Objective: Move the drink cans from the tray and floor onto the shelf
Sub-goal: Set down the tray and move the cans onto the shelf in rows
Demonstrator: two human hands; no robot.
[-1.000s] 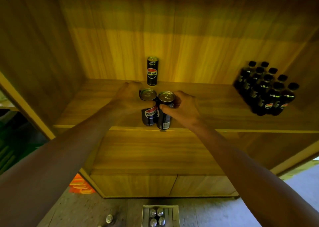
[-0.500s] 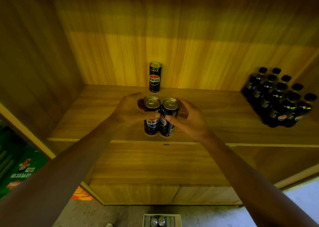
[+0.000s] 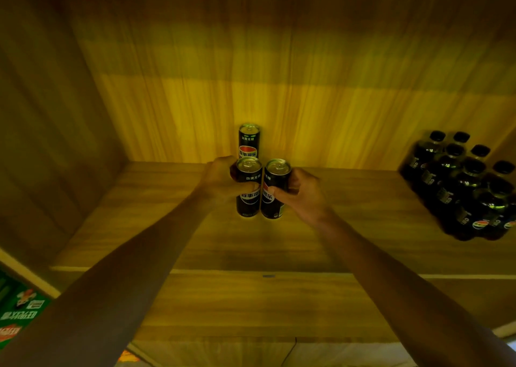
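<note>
The left slim black drink can (image 3: 248, 203) and right slim black drink can (image 3: 276, 176) have moved in from the wooden shelf's (image 3: 349, 227) front edge to centre frame, just before a lone black can (image 3: 249, 140). The fingers of the left hand (image 3: 220, 181) and right hand (image 3: 305, 196) stay wrapped round them; release seems next.

My left arm: bare, stretched forward from lower left. My left hand (image 3: 219, 179): fingers curled round the left can (image 3: 248, 204), thumb across its front. My right arm: bare, stretched forward from lower right. My right hand (image 3: 303, 196): fingers curled round the right can (image 3: 277, 171), thumb on its front.
</note>
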